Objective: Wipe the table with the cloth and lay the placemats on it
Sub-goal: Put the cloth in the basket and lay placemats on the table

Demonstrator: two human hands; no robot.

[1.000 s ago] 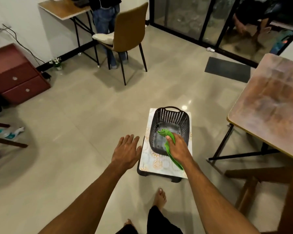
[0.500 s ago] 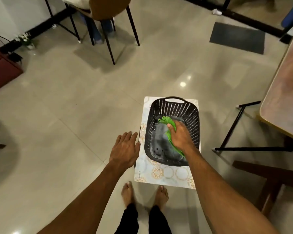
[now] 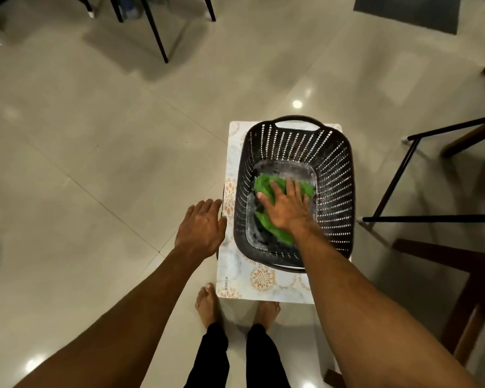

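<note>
The right hand [image 3: 284, 211] lies flat with spread fingers on the green cloth [image 3: 263, 184], pressing it to the bottom of the black basket [image 3: 338, 191]. The basket stands on a patterned placemat [image 3: 263, 288]. The left hand [image 3: 200, 228] is wide, holding nothing, just beside the left edge of the placemat.

Dim warm indoor light. Lamp glare spots shine on the glossy floor [image 3: 95, 169]. Edges bend and blur slightly.
</note>
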